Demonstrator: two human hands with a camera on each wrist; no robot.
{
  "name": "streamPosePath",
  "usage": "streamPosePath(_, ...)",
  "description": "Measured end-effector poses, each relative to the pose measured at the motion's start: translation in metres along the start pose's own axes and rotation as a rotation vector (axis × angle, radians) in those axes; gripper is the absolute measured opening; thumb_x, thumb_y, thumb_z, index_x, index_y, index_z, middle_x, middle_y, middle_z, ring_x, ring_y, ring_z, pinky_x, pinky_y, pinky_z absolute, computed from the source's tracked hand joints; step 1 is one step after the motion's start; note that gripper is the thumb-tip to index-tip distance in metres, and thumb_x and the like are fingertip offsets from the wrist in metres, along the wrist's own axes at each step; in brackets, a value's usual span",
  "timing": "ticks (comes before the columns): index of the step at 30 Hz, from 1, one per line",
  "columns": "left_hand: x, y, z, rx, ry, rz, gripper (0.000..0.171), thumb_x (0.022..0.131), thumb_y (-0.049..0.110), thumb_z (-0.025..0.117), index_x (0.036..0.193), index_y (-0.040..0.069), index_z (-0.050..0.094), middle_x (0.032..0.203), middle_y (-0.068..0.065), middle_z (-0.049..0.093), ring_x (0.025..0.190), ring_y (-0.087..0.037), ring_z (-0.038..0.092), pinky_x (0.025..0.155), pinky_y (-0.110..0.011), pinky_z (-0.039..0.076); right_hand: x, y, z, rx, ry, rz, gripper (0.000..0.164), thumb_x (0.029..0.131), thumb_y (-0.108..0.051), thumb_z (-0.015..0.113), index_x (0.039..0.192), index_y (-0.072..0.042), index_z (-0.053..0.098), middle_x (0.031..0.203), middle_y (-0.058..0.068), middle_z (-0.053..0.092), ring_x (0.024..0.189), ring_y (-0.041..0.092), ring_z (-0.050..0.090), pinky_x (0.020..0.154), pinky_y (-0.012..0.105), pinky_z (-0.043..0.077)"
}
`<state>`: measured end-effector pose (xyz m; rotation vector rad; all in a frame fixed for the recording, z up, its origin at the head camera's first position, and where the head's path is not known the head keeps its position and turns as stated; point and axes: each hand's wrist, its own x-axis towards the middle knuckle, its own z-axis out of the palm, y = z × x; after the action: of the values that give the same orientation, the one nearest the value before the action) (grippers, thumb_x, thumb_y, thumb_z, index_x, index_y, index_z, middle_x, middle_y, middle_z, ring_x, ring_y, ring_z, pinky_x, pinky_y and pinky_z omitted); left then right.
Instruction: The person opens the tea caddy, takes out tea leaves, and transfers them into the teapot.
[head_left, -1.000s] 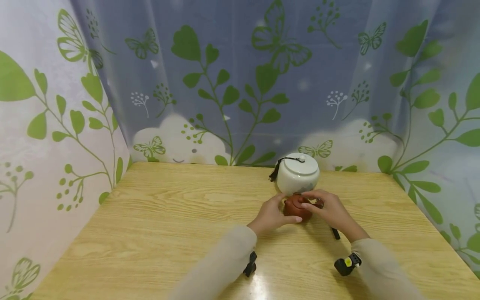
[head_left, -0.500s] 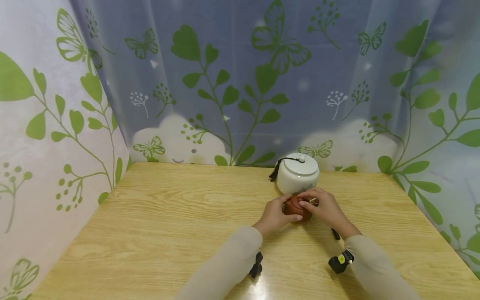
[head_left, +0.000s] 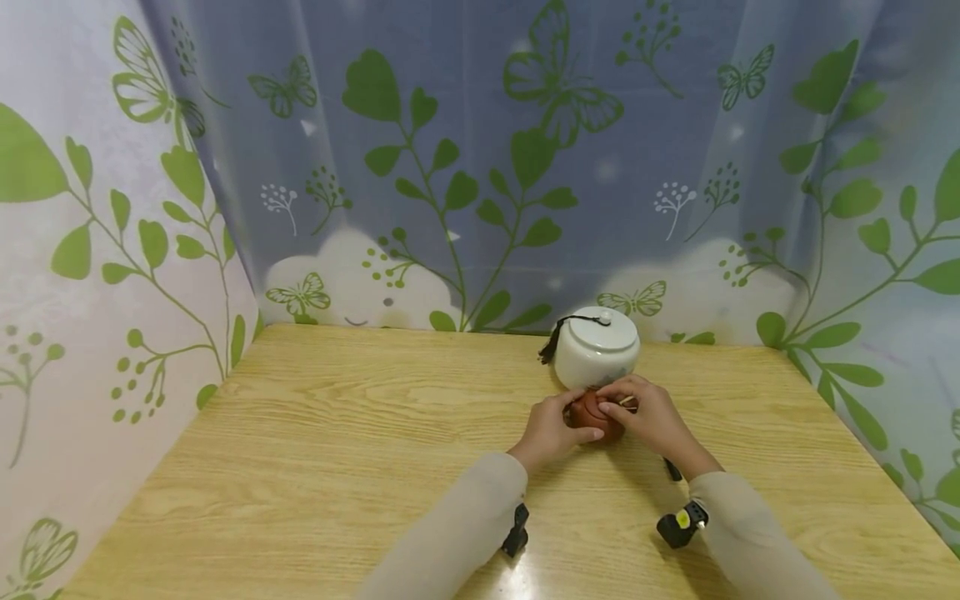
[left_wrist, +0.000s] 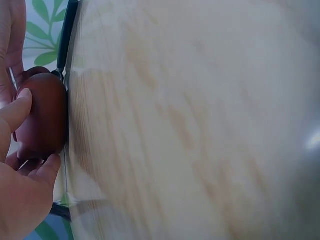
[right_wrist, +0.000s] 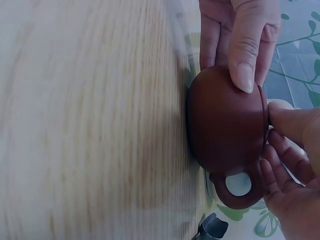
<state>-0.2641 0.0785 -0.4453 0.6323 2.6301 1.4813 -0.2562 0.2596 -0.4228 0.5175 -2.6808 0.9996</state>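
A reddish-brown clay teapot (head_left: 594, 423) stands on the table, close in front of a white lidded jar (head_left: 592, 362). My left hand (head_left: 550, 429) holds the pot from the spout side, its thumb on the pot's front wall. From the other side my right hand (head_left: 654, 418) pinches the top of the teapot lid, with the knob hidden by the fingers. In the right wrist view the lid's rim (right_wrist: 264, 115) sits against the pot (right_wrist: 225, 120), and the looped handle (right_wrist: 240, 197) is beside the right fingers.
A black tassel (head_left: 551, 343) hangs from the jar's lid knob. A thin dark-handled tool (head_left: 672, 469) lies on the wooden table (head_left: 360, 433), partly under the right wrist. Printed curtains (head_left: 480, 167) stand behind and at both sides.
The right hand has moved a little left and its fingers have come together over the lid knob. My left forearm has shifted slightly right. Over the last half second almost nothing has moved.
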Motion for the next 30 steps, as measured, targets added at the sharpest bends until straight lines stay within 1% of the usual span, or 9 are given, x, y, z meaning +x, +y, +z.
streamPosePath(6, 0.001, 0.000, 0.001, -0.044, 0.001, -0.015, 0.063, 0.080, 0.024, 0.079, 0.134, 0.005, 0.055, 0.127, -0.010, 0.062, 0.113, -0.022, 0.061, 0.089, -0.027, 0.051, -0.001, -0.002, -0.004, -0.023, 0.015, -0.008, 0.016, 0.087, -0.008, 0.070, 0.103, -0.002, 0.072, 0.101, 0.013, 0.066, 0.090, 0.028, 0.064, 0.073, 0.037, 0.056)
streamPosePath(9, 0.001, 0.000, 0.002, -0.053, 0.003, -0.015, 0.063, 0.079, 0.024, 0.080, 0.134, 0.005, 0.056, 0.127, -0.009, 0.062, 0.113, -0.022, 0.060, 0.091, -0.028, 0.050, -0.002, -0.003, -0.013, -0.029, 0.032, -0.006, 0.018, 0.088, -0.010, 0.069, 0.104, -0.003, 0.072, 0.103, 0.013, 0.066, 0.088, 0.028, 0.064, 0.070, 0.037, 0.056)
streamPosePath(12, 0.002, 0.000, 0.002, -0.063, 0.003, -0.023, 0.063, 0.078, 0.023, 0.081, 0.134, 0.005, 0.056, 0.128, -0.009, 0.062, 0.115, -0.021, 0.060, 0.092, -0.028, 0.050, -0.004, -0.005, -0.024, -0.032, 0.051, -0.011, 0.018, 0.089, -0.012, 0.069, 0.104, -0.003, 0.072, 0.104, 0.013, 0.066, 0.089, 0.029, 0.064, 0.071, 0.039, 0.056)
streamPosePath(14, 0.002, 0.000, 0.002, -0.068, 0.008, -0.024, 0.064, 0.078, 0.023, 0.081, 0.134, 0.005, 0.056, 0.127, -0.009, 0.062, 0.115, -0.021, 0.060, 0.092, -0.028, 0.050, -0.007, -0.004, -0.030, -0.043, 0.059, -0.022, 0.018, 0.089, -0.011, 0.069, 0.104, -0.003, 0.072, 0.103, 0.012, 0.066, 0.091, 0.029, 0.064, 0.075, 0.041, 0.056)
streamPosePath(17, 0.002, 0.000, 0.002, -0.082, 0.011, -0.033, 0.064, 0.077, 0.022, 0.082, 0.134, 0.005, 0.056, 0.127, -0.010, 0.062, 0.114, -0.022, 0.060, 0.091, -0.028, 0.050, -0.013, -0.002, -0.036, -0.064, 0.068, -0.032, 0.016, 0.088, -0.012, 0.070, 0.102, -0.004, 0.072, 0.100, 0.009, 0.066, 0.092, 0.028, 0.064, 0.075, 0.039, 0.056)
streamPosePath(21, 0.003, 0.000, 0.001, -0.097, 0.010, -0.047, 0.064, 0.077, 0.021, 0.082, 0.133, 0.005, 0.056, 0.127, -0.009, 0.062, 0.115, -0.022, 0.060, 0.091, -0.027, 0.050, -0.026, 0.002, -0.042, -0.094, 0.069, -0.030, 0.014, 0.087, -0.012, 0.071, 0.100, -0.006, 0.073, 0.097, 0.006, 0.067, 0.089, 0.026, 0.064, 0.072, 0.032, 0.055)
streamPosePath(24, 0.003, 0.000, 0.001, -0.089, 0.014, -0.054, 0.065, 0.076, 0.021, 0.083, 0.133, 0.005, 0.057, 0.127, -0.009, 0.062, 0.115, -0.022, 0.060, 0.091, -0.026, 0.050, -0.035, 0.004, -0.044, -0.108, 0.051, -0.022, 0.014, 0.087, -0.011, 0.071, 0.100, -0.008, 0.073, 0.096, 0.004, 0.066, 0.088, 0.025, 0.064, 0.072, 0.030, 0.055)
streamPosePath(30, 0.003, 0.000, 0.001, -0.078, 0.016, -0.059, 0.064, 0.076, 0.021, 0.082, 0.133, 0.005, 0.057, 0.127, -0.010, 0.062, 0.116, -0.022, 0.060, 0.092, -0.027, 0.050, -0.049, 0.005, -0.042, -0.124, 0.011, -0.004, 0.012, 0.086, -0.011, 0.072, 0.098, -0.010, 0.073, 0.094, 0.000, 0.066, 0.085, 0.019, 0.063, 0.070, 0.029, 0.055)
